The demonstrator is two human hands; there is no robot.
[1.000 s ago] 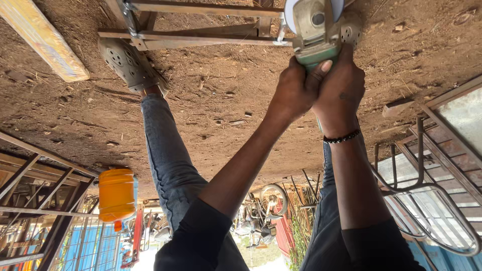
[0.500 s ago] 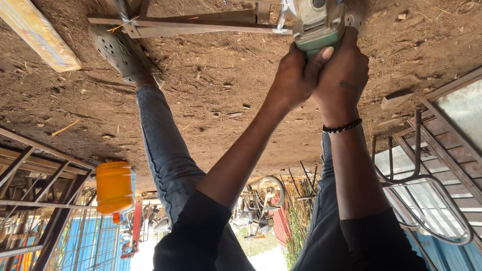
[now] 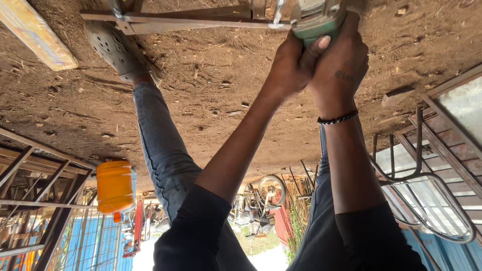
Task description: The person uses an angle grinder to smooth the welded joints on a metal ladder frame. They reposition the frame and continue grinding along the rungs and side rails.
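The view is upside down, with the dirt ground (image 3: pixel 211 95) at the top. My left hand (image 3: pixel 291 65) and my right hand (image 3: pixel 339 62), which wears a black bead bracelet, are both closed around a green angle grinder (image 3: pixel 315 22) at the top edge. Its head is cut off by the frame. The grinder sits at the end of a rusty metal bar frame (image 3: pixel 201 19) lying on the ground. My grey perforated shoe (image 3: pixel 116 47) rests by that frame, with my jeans leg (image 3: pixel 160 150) running down from it.
A yellow wooden plank (image 3: pixel 35 35) lies at the top left. An orange plastic jerrycan (image 3: pixel 114 186) stands at the left beside welded metal frames (image 3: pixel 40 200). Curved metal grilles (image 3: pixel 427 170) lie at the right. A bicycle wheel (image 3: pixel 271 189) and scrap are in the distance.
The grinder, my hands and the metal frame have slid toward the top edge of the view. My grip on the grinder is unchanged.
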